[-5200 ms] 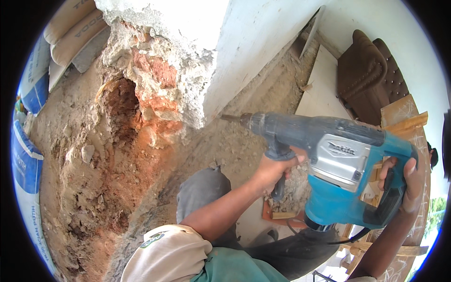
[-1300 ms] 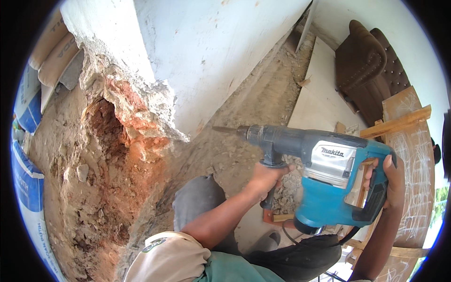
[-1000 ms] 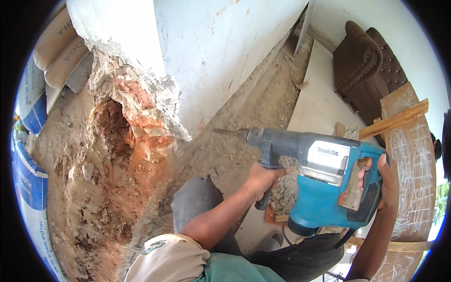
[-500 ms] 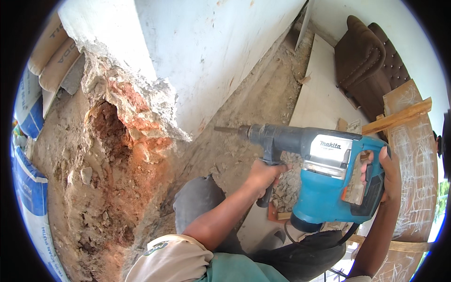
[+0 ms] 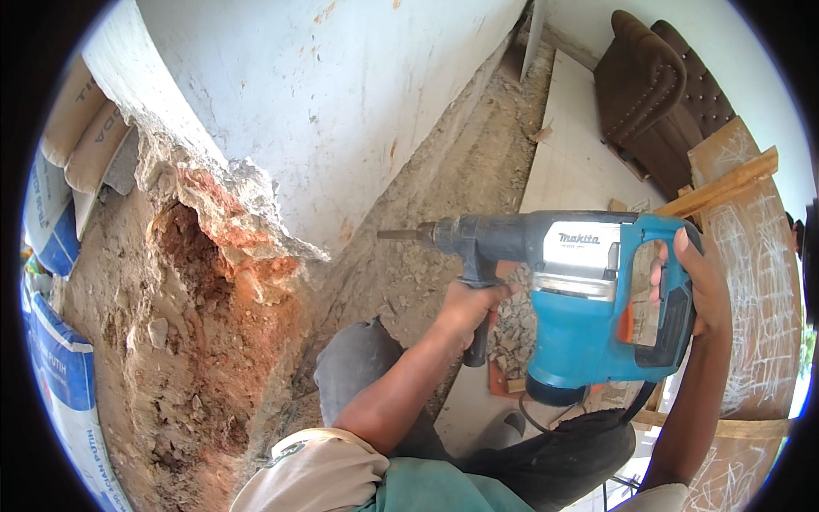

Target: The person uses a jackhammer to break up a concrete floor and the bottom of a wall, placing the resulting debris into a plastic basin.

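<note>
A blue and black demolition hammer [image 5: 572, 328] is held sideways across my front, its chisel bit [image 5: 397, 234] pointing left. My left hand [image 5: 471, 309] is wrapped round the black side handle below the barrel. At the rear, my right hand [image 5: 698, 277] grips the main handle, with the thumb on top and fingertips showing inside the loop. The bit's tip is apart from the white wall [image 5: 316, 111], whose broken lower corner [image 5: 243, 230] shows raw plaster and red brick. Under that corner a hollow [image 5: 189, 239] opens in reddish soil.
Filled sacks [image 5: 64, 358] line the left edge. Loose rubble [image 5: 512, 337] lies behind the hammer, and a dirt trench [image 5: 478, 162] runs along the wall. A brown tufted sofa [image 5: 640, 85] stands at the far right, near a wooden plank [image 5: 725, 183] and a scribbled brown board [image 5: 751, 282].
The hammer and both hands have shifted slightly left and up in view. The wall corner also sits further left. Both hands keep their hold.
</note>
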Tool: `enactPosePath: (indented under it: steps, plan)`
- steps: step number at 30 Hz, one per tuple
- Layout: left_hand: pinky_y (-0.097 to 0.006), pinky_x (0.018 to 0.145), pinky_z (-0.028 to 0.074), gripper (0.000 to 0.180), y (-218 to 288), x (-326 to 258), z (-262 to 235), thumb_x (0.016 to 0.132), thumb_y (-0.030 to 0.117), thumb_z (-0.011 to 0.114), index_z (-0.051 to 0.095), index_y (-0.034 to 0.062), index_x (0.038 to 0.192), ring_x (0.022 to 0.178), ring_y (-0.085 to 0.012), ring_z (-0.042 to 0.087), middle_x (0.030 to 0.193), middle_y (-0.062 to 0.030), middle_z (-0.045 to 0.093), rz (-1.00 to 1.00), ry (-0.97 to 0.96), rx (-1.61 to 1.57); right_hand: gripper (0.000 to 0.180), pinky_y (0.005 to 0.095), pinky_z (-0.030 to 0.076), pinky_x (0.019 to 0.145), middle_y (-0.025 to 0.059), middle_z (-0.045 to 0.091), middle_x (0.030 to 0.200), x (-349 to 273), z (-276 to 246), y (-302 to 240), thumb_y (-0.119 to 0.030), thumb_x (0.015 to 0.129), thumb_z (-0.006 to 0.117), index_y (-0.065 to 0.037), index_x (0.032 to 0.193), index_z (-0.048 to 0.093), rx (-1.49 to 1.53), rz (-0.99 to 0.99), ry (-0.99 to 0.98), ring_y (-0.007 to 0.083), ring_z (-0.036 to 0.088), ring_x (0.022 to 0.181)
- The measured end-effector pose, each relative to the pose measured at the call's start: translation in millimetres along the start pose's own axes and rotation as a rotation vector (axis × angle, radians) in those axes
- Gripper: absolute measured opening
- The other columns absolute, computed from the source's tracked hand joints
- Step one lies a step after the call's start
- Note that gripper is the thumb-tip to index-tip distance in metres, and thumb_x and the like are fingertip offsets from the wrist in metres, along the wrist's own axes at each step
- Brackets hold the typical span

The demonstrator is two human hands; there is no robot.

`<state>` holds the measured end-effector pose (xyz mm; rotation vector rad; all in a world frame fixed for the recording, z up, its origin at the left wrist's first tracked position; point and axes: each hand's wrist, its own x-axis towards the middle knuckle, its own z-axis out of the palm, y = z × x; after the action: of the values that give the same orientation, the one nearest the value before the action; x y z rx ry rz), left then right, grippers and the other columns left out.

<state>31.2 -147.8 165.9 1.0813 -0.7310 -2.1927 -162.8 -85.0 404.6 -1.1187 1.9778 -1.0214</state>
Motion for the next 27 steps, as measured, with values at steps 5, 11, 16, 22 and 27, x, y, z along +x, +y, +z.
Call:
enactPosePath:
  steps: [5, 11, 16, 22, 27]
  plan:
    - [-0.028, 0.04, 0.037, 0.025, -3, 1, 6, 0.076, 0.014, 0.08, 0.056, 0.0061, 0.075, 0.045, -0.0118, 0.047, 0.059, -0.0014, 0.051, -0.002, 0.005, -0.018, 0.049, 0.0239, 0.049, 0.046, 0.0099, 0.061, 0.066, -7, -7, -4, -0.052, 0.087, 0.065, -0.004, 0.087, 0.054, 0.018, -0.051, 0.004, 0.0143, 0.06, 0.051]
    - [-0.029, 0.042, 0.039, 0.025, -3, -2, 1, 0.074, 0.014, 0.081, 0.057, 0.0053, 0.076, 0.046, -0.0113, 0.047, 0.06, -0.0011, 0.052, -0.039, 0.044, 0.041, 0.049, 0.025, 0.05, 0.047, 0.0111, 0.062, 0.066, -17, -4, 17, -0.051, 0.087, 0.065, -0.004, 0.087, 0.054, 0.088, 0.057, 0.02, 0.0148, 0.061, 0.052]
    - [-0.029, 0.043, 0.039, 0.025, -14, -6, -7, 0.073, 0.014, 0.081, 0.06, 0.0034, 0.078, 0.046, -0.0119, 0.047, 0.061, -0.0017, 0.053, -0.071, 0.021, 0.191, 0.049, 0.0273, 0.05, 0.047, 0.0122, 0.063, 0.07, -35, -3, 57, -0.053, 0.087, 0.064, -0.005, 0.091, 0.054, 0.203, 0.107, 0.09, 0.0178, 0.062, 0.052]
    - [-0.028, 0.044, 0.039, 0.026, -21, -30, 2, 0.073, 0.017, 0.081, 0.061, 0.0028, 0.077, 0.048, -0.0116, 0.048, 0.064, -0.0025, 0.055, -0.083, -0.077, 0.234, 0.048, 0.0275, 0.049, 0.046, 0.0115, 0.063, 0.069, -81, -17, 76, -0.052, 0.088, 0.063, -0.005, 0.092, 0.054, 0.243, 0.077, 0.17, 0.0176, 0.061, 0.051]
    - [-0.027, 0.044, 0.036, 0.025, -13, -36, 15, 0.073, 0.018, 0.082, 0.06, 0.0063, 0.074, 0.048, -0.0098, 0.046, 0.061, -0.0001, 0.053, 0.026, -0.106, 0.202, 0.054, 0.0265, 0.049, 0.045, 0.0125, 0.061, 0.068, -101, -19, 60, -0.056, 0.086, 0.063, -0.003, 0.093, 0.053, 0.188, -0.057, 0.222, 0.0172, 0.06, 0.051]
